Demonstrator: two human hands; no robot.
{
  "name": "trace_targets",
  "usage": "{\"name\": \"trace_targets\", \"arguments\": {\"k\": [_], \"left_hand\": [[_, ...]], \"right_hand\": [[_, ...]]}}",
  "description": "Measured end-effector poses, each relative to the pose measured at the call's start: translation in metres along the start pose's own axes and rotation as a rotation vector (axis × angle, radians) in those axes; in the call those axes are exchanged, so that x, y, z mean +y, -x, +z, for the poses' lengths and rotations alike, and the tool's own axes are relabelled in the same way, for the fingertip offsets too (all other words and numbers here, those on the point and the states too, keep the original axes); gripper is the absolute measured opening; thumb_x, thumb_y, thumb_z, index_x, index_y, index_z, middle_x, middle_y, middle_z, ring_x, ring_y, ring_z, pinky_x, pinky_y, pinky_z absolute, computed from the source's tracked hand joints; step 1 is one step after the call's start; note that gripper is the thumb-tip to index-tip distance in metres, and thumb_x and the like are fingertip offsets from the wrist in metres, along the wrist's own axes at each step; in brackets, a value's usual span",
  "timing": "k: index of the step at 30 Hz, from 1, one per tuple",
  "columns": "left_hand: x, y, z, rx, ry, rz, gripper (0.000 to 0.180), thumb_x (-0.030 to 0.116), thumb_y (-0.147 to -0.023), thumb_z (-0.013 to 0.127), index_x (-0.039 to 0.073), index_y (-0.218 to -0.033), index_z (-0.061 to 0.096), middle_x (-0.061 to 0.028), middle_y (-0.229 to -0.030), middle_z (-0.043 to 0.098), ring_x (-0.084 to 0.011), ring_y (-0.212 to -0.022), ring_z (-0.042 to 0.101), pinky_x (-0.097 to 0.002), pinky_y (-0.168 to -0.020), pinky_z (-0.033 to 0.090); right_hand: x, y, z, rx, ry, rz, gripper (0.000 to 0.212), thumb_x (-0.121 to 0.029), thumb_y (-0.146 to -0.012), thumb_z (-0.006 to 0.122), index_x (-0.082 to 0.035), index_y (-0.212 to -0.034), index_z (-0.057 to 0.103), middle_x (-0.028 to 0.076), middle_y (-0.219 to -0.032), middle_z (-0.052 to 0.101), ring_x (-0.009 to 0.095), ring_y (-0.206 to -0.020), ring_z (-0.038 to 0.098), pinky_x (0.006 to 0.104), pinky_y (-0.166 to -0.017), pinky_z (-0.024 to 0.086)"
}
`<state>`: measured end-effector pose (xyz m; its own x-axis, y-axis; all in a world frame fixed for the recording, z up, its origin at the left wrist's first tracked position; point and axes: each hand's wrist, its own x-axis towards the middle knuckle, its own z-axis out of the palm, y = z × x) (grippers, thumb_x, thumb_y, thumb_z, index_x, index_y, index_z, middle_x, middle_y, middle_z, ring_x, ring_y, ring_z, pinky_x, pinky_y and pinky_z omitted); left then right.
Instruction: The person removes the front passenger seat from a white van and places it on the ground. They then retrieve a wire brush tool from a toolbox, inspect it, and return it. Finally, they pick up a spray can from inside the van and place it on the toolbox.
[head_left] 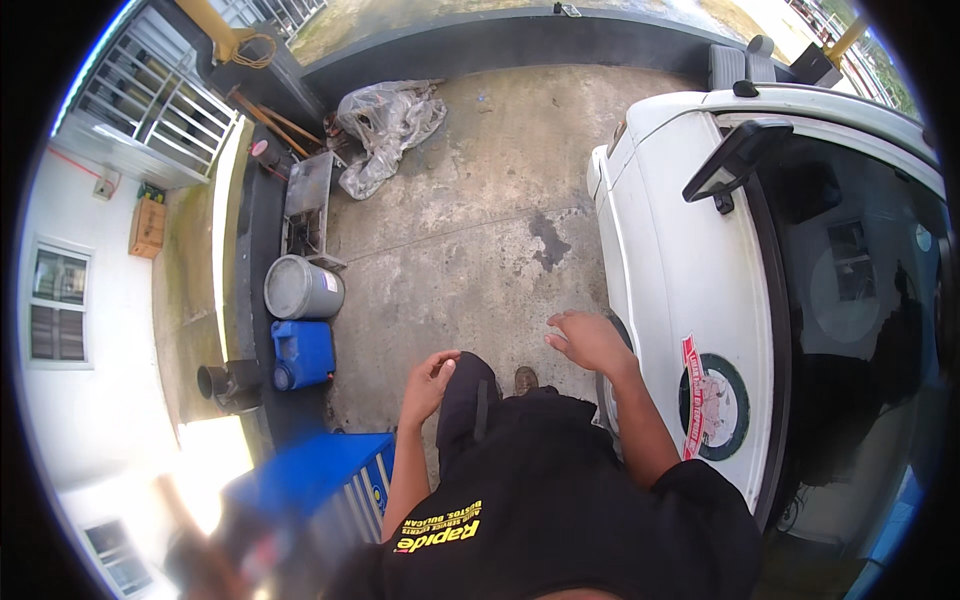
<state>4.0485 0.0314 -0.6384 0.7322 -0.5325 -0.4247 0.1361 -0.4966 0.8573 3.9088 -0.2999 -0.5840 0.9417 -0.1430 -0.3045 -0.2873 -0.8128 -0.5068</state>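
My left hand (430, 388) hangs beside my raised dark-trousered leg (468, 400), its fingers loosely bent with nothing seen in them. Out in front on the other side is my right hand (590, 342), empty, with thumb and fingers apart. It is close to the white vehicle (655, 270), whose front wheel partly shows behind my forearm; I cannot tell whether the arm touches it. One brown shoe (525, 379) shows on the concrete floor (470, 270) below me.
Along the left stand a blue tool cabinet (320, 465), a blue jerrycan (303, 354), a grey lidded drum (303, 287) and a metal stand (309, 205). Farther off lies a plastic-sheet-covered heap (390, 130). The vehicle's side mirror (735, 160) juts out at right. A low dark wall (500, 50) crosses the back.
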Motion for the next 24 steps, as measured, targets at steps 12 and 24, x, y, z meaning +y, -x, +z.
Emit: {"name": "trace_targets", "arguments": {"k": [12, 24], "left_hand": [[0.354, -0.272, -0.133, -0.179, 0.463, 1.074, 0.057, 0.045, -0.108, 0.063, 0.000, -0.143, 0.062, -0.0174, -0.119, 0.070, -0.0255, -0.104, 0.069, -0.0550, -0.110, 0.046], [0.711, -0.576, -0.007, -1.209, 0.877, 1.284, 0.071, 0.040, -0.095, 0.084, 0.030, -0.159, 0.056, 0.0081, -0.172, 0.037, -0.0199, -0.157, 0.035, -0.0515, -0.129, 0.031]], "right_hand": [[0.001, -0.340, -0.288, 0.705, -0.559, -0.528, 0.028, 0.004, -0.101, 0.063, -0.003, -0.122, 0.079, 0.012, -0.097, 0.075, 0.017, -0.076, 0.071, 0.0326, -0.068, 0.057], [0.103, -0.382, -0.576, 1.915, -0.221, -0.874, 0.027, -0.019, -0.107, 0.063, -0.007, -0.130, 0.073, 0.010, -0.112, 0.071, 0.014, -0.092, 0.063, 0.0274, -0.069, 0.054]]}}
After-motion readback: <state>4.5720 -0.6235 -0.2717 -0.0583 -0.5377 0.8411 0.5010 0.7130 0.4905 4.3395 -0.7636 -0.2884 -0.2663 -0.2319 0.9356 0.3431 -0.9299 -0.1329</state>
